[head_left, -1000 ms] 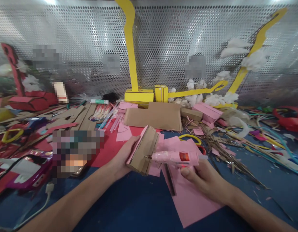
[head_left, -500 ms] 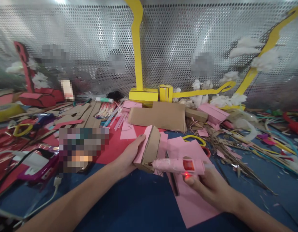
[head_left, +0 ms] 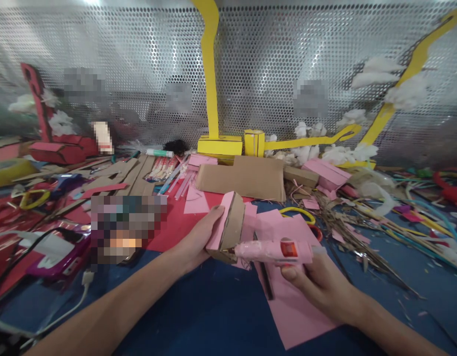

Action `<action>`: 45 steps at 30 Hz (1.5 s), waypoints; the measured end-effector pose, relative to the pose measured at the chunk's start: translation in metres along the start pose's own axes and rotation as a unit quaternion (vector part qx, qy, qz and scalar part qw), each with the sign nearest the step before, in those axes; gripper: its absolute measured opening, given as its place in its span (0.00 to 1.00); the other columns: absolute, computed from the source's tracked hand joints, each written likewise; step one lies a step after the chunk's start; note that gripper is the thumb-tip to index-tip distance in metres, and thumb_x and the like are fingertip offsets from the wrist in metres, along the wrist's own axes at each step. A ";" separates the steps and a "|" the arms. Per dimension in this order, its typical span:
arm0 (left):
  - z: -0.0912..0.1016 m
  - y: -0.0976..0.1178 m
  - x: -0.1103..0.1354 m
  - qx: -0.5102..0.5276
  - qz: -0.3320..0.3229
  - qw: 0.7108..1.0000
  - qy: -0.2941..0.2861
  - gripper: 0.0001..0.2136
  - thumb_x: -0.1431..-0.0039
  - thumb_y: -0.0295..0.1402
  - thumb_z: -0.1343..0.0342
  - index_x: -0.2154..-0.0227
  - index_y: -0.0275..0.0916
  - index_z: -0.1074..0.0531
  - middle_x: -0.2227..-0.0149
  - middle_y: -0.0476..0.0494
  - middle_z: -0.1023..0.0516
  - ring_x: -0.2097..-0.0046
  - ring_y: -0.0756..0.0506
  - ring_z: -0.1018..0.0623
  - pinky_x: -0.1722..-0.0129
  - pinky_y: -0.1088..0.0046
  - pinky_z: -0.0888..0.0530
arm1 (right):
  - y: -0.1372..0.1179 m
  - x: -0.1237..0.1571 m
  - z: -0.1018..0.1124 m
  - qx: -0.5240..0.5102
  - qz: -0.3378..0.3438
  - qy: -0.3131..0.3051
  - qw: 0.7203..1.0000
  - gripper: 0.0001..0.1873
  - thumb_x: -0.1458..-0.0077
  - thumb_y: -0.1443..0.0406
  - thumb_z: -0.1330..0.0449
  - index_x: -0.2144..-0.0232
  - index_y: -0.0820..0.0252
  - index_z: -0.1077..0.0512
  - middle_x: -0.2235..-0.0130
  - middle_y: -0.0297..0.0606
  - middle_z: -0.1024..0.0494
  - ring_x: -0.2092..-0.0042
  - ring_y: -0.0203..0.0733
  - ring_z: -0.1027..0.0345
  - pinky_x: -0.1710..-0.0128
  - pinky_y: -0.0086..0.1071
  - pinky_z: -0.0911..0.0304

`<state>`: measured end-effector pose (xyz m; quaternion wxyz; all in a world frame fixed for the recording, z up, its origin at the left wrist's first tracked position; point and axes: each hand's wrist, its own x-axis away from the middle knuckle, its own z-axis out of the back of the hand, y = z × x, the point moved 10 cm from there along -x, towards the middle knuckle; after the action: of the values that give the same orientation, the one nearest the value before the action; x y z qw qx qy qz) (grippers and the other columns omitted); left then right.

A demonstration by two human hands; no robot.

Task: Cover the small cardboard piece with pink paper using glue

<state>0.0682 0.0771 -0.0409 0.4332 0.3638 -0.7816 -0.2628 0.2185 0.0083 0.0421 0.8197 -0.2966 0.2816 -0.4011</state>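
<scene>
My left hand (head_left: 199, 240) grips a small cardboard box (head_left: 233, 227) with pink paper on its left face, holding it tilted above the blue table. My right hand (head_left: 317, 282) is closed around a pink-covered glue gun (head_left: 275, 251). The gun's nozzle touches the lower edge of the box. Beneath both lie pink paper sheets (head_left: 291, 306) and a dark strip.
A brown cardboard piece (head_left: 243, 178), yellow cardboard shapes (head_left: 219, 144), cotton tufts (head_left: 340, 153) and pink boxes (head_left: 325, 170) sit behind. Yellow scissors (head_left: 298, 213) lie by the pink sheets. Straws and sticks (head_left: 362, 227) cover the right; cables and a blurred object (head_left: 120, 227) lie left.
The box has turned more upright in my left hand and the glue gun's nozzle has dropped to its lower edge. The view shifted slightly.
</scene>
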 end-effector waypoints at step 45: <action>0.000 0.004 0.003 0.002 0.019 1.000 -0.005 0.26 0.33 0.50 0.51 0.50 0.31 0.24 0.60 0.34 0.18 0.65 0.43 0.20 0.69 0.71 0.27 | 0.025 0.009 0.017 0.099 -0.069 0.103 0.987 0.30 0.34 0.45 0.51 0.82 0.56 0.41 0.81 0.31 0.42 0.78 0.35 0.49 0.79 0.30 0.49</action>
<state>0.0659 0.0767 -0.0365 0.4334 0.3478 -0.7913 -0.2550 0.2475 0.0173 0.0338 0.7820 -0.1903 0.3022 -0.5108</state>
